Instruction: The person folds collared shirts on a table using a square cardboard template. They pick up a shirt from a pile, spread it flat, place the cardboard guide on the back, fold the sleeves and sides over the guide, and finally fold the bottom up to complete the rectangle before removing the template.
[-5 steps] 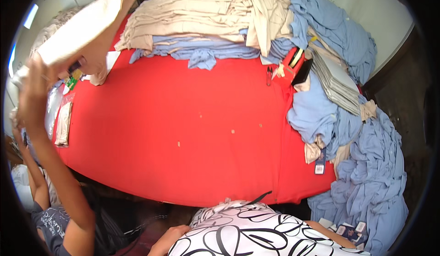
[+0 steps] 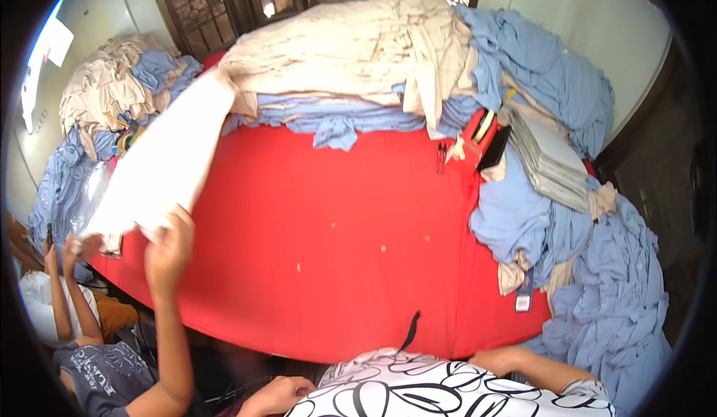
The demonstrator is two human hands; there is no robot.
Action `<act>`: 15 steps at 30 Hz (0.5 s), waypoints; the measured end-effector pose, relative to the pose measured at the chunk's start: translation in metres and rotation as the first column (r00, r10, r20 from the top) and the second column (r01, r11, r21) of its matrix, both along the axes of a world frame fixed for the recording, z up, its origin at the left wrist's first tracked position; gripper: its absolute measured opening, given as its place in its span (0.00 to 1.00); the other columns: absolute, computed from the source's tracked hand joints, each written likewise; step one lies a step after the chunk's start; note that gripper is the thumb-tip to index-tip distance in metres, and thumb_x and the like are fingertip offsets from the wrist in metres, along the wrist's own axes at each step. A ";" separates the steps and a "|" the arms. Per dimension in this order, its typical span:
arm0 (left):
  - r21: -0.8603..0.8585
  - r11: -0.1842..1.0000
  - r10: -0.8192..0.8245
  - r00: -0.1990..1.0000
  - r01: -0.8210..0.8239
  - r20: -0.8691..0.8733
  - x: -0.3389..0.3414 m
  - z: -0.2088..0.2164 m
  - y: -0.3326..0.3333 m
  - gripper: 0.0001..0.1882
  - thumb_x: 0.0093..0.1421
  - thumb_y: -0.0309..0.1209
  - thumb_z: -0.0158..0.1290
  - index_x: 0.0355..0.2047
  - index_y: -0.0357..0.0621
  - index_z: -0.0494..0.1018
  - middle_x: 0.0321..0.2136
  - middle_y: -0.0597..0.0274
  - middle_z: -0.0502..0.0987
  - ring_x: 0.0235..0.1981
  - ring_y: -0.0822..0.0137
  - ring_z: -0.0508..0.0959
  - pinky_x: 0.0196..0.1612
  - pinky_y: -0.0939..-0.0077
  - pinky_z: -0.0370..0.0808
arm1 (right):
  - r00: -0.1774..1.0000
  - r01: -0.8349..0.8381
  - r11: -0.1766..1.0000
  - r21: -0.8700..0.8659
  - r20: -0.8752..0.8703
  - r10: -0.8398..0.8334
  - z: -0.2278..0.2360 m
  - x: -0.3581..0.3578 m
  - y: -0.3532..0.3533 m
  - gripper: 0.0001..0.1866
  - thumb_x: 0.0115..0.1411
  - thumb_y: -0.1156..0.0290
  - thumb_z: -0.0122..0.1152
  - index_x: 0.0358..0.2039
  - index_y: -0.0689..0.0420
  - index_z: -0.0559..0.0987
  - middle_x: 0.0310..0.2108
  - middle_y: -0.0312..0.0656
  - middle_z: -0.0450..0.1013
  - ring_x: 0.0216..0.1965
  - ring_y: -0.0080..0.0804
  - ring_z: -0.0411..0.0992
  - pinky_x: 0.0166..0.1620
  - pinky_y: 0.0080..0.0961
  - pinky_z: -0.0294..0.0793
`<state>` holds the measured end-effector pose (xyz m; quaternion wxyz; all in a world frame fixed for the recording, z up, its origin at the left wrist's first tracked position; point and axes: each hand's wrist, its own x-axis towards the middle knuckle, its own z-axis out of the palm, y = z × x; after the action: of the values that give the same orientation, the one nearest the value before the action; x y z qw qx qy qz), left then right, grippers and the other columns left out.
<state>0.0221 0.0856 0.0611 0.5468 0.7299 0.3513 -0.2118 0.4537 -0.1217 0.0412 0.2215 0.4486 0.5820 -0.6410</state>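
Note:
My left hand [image 2: 280, 396] is low beside my patterned white shirt [image 2: 418, 391], its fingers curled with nothing visible in them. At the near edge of the red-covered table [image 2: 373, 297] lies my right hand [image 2: 499, 359], close to the shirt's right side; its fingertips are hard to make out. To my left, a co-worker's raised hand [image 2: 170, 245] grips a cream garment [image 2: 168, 159], stretched out in the air over the table's left part and blurred by motion. Neither of my hands touches that garment.
Cream garments [image 2: 336, 44] are piled over blue ones at the back. A red box [image 2: 472, 137], snips [image 2: 441, 159] and a stack of grey sheets [image 2: 549, 156] stand at the right, by heaped blue garments [image 2: 605, 290]. Another person's arms [image 2: 71, 290] show far left.
The view has tipped, so the table appears lower. The co-worker's cream garment has swung down and stretched out over the table. My right hand has come into view at the table edge.

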 end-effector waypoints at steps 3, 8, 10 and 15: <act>0.076 0.993 0.081 0.992 -0.088 0.093 0.056 0.023 0.038 0.18 0.60 0.45 0.59 0.40 0.42 0.80 0.35 0.58 0.83 0.38 0.63 0.83 0.44 0.70 0.78 | 0.970 0.209 0.711 0.672 -0.049 -0.238 0.107 0.040 0.125 0.18 0.61 0.61 0.57 0.49 0.55 0.79 0.45 0.50 0.78 0.44 0.48 0.77 0.49 0.39 0.76; -0.173 0.953 -0.234 0.967 0.249 0.101 0.078 -0.016 0.060 0.22 0.64 0.48 0.52 0.50 0.47 0.76 0.50 0.50 0.76 0.52 0.54 0.75 0.55 0.60 0.72 | 0.955 0.068 0.119 0.991 -0.031 -0.295 0.189 0.097 0.381 0.15 0.63 0.68 0.55 0.47 0.60 0.80 0.40 0.50 0.79 0.43 0.44 0.78 0.47 0.33 0.76; 0.214 0.941 -0.268 0.963 0.261 0.005 0.034 -0.050 0.118 0.22 0.63 0.45 0.49 0.53 0.49 0.73 0.57 0.51 0.68 0.59 0.51 0.66 0.59 0.54 0.65 | 0.882 0.091 -0.137 0.986 -0.144 -0.450 0.202 0.139 0.460 0.14 0.61 0.71 0.52 0.43 0.60 0.81 0.39 0.55 0.77 0.43 0.50 0.77 0.46 0.39 0.75; 0.901 -0.137 -0.158 0.889 0.411 -0.429 -0.070 -0.144 0.156 0.24 0.58 0.43 0.52 0.55 0.51 0.72 0.65 0.49 0.61 0.67 0.47 0.58 0.62 0.45 0.61 | 0.630 -0.263 -0.466 0.845 -0.216 -0.746 0.197 0.200 0.583 0.11 0.59 0.73 0.53 0.39 0.59 0.80 0.40 0.55 0.74 0.43 0.54 0.75 0.47 0.45 0.75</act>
<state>-0.0480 0.2418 -0.0829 -0.2476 0.9280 0.2699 -0.0679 0.6537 0.4617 0.2379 -0.2759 0.7345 0.5529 0.2803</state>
